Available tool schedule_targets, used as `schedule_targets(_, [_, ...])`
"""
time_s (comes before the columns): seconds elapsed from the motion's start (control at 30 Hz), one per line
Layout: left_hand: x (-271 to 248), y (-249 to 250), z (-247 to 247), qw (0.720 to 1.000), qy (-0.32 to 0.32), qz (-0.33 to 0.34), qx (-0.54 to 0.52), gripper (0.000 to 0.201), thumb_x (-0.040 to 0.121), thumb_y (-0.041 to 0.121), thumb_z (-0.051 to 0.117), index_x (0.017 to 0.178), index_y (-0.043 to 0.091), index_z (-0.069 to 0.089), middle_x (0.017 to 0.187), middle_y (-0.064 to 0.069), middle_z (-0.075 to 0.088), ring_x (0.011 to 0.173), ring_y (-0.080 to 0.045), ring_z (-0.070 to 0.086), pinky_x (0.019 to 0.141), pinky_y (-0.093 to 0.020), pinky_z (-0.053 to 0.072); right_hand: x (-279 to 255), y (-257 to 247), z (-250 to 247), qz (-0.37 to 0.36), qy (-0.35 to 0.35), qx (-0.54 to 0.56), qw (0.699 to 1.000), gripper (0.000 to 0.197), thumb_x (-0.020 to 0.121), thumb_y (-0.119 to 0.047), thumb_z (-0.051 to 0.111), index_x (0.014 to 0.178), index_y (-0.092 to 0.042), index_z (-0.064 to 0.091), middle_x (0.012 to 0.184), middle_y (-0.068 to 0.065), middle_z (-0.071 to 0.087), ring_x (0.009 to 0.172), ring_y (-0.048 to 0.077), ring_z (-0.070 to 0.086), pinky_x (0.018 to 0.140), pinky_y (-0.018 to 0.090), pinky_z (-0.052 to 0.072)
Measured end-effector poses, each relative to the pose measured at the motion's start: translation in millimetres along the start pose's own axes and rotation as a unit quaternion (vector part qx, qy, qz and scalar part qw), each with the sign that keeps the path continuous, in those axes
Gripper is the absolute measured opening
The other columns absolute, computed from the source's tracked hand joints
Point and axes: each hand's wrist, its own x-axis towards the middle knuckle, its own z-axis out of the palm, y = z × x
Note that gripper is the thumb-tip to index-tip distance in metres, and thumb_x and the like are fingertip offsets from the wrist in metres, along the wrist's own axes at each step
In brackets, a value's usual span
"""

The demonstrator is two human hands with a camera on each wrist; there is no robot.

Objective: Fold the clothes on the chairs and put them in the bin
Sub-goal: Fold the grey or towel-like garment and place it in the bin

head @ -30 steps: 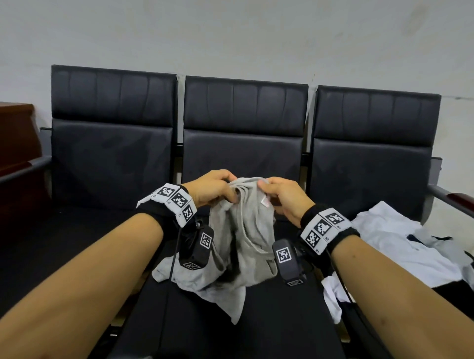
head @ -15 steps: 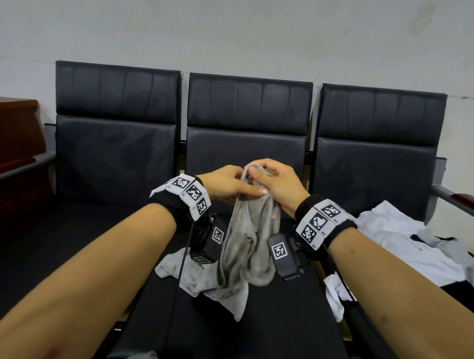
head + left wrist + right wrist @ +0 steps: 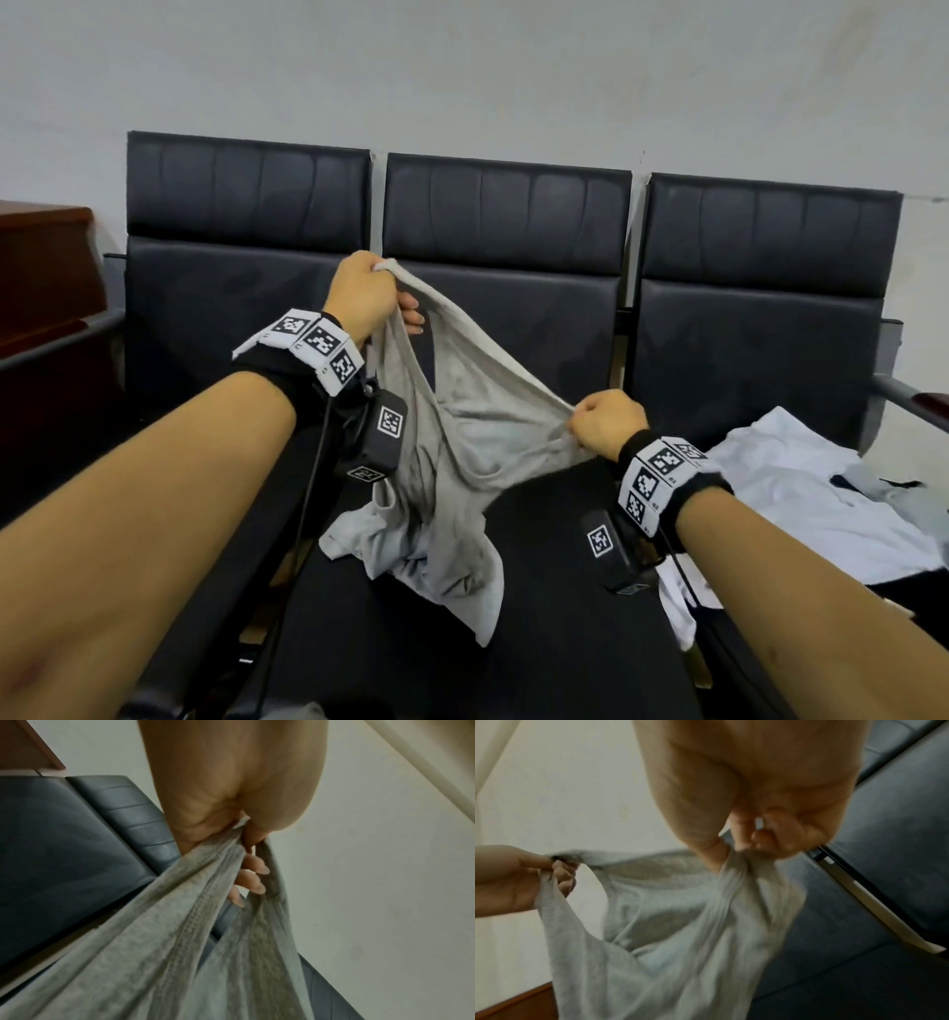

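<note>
3 chairs (image 3: 506,318), 1 grey top (image 3: 462,442), white clothes (image 3: 801,493) on right seat.
L hand (image 3: 362,295) & R hand (image 3: 606,424) – both grip grey top's edge, stretched betw. them.

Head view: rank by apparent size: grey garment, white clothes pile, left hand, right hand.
1. grey garment
2. white clothes pile, partly cut off at the frame edge
3. left hand and right hand: look alike, no ranking
</note>
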Motion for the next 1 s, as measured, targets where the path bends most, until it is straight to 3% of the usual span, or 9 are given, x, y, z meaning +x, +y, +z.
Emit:
schedule_targets(0.1, [7,6,-13,0.995,0.031,-0.036,-0.085,0.028,0.095,0.000,0.024,0.091,-0.004,0.052,0.069,-0.019,0.053,0.051,-0.031,0.062,0.049,-0.043,0.058,3,-2,-9,0.075,0.057,-0.022,0.995,0.024,0.087,-0.019,0.053,0.102,-0.004,0.065,0.107,0.016,0.061,0.088,0.034,0.061,0.070,0.032,0.049])
schedule_targets(0.2, [9,11,-27,0.977,0.053,-0.063,-0.195,0.029,0.095,0.003,0.022,0.097,-0.007,0.050,0.087,-0.027,0.061,0.059,-0.036,0.070,0.050,-0.042,0.058,4,-5,-15,0.145,-0.001,0.183,0.972,0.031,0.094,-0.031,0.051,0.106,-0.004,0.060,0.089,0.015,0.065,0.065,0.025,0.067,0.061,0.034,0.056])
schedule_targets(0.27, [9,14,-31,0.971,0.044,-0.054,-0.231,0.029,0.094,0.003,0.025,0.098,-0.007,0.052,0.095,-0.029,0.064,0.068,-0.036,0.071,0.059,-0.044,0.060,1,-13,-19,0.132,-0.069,0.357,0.922,0.031,0.099,-0.035,0.042,0.104,-0.009,0.059,0.081,0.010,0.066,0.059,0.020,0.067,0.060,0.033,0.055])
schedule_targets(0.4, [6,22,-27,0.970,0.010,-0.035,-0.242,0.024,0.097,0.007,0.035,0.094,0.000,0.058,0.096,-0.022,0.067,0.085,-0.033,0.070,0.082,-0.045,0.058,-5,-42,-35,0.041,-0.096,0.531,0.841,0.035,0.095,-0.036,0.042,0.121,-0.020,0.060,0.115,0.005,0.069,0.095,0.027,0.068,0.079,0.038,0.051])
schedule_targets(0.53, [6,38,-31,0.980,0.017,0.025,-0.195,0.019,0.091,0.008,0.058,0.073,0.006,0.065,0.080,-0.013,0.064,0.084,-0.028,0.064,0.080,-0.045,0.058,-17,-72,-58,-0.048,-0.104,0.664,0.739,0.038,0.095,-0.017,0.040,0.127,-0.007,0.058,0.117,0.016,0.066,0.100,0.031,0.066,0.078,0.039,0.057])
schedule_targets(0.67, [-1,47,-43,0.982,0.047,0.082,-0.165,0.032,0.083,0.021,0.074,0.072,0.012,0.045,0.087,-0.020,0.057,0.080,-0.032,0.061,0.075,-0.057,0.057,-23,-84,-75,-0.096,-0.088,0.745,0.654,0.031,0.098,-0.007,0.039,0.125,-0.006,0.056,0.116,0.020,0.066,0.096,0.032,0.069,0.074,0.040,0.059])
schedule_targets(0.7, [-1,46,-46,0.982,0.057,0.100,-0.151,0.034,0.085,0.023,0.072,0.073,0.015,0.041,0.087,-0.019,0.058,0.078,-0.031,0.063,0.071,-0.053,0.058,-22,-85,-76,-0.094,-0.070,0.740,0.663,0.027,0.098,-0.008,0.041,0.119,-0.011,0.057,0.111,0.016,0.068,0.092,0.031,0.070,0.071,0.039,0.059])
schedule_targets(0.83, [-2,37,-57,0.979,0.084,0.171,0.075,0.039,0.085,0.042,0.069,0.067,0.022,0.041,0.064,0.001,0.050,0.057,-0.013,0.047,0.056,-0.029,0.041,-20,-84,-72,-0.029,0.016,0.569,0.822,0.023,0.088,-0.020,0.046,0.065,-0.025,0.050,0.061,-0.005,0.052,0.054,0.015,0.050,0.050,0.019,0.035])
schedule_targets(1.0, [0,9,-53,0.986,0.047,0.122,0.106,0.041,0.080,0.036,0.076,0.064,0.015,0.046,0.060,0.001,0.046,0.052,-0.008,0.044,0.051,-0.022,0.038,3,-67,-45,0.048,0.007,0.484,0.874,0.026,0.085,-0.009,0.031,0.066,-0.021,0.043,0.049,-0.002,0.044,0.034,0.011,0.039,0.036,0.012,0.029])
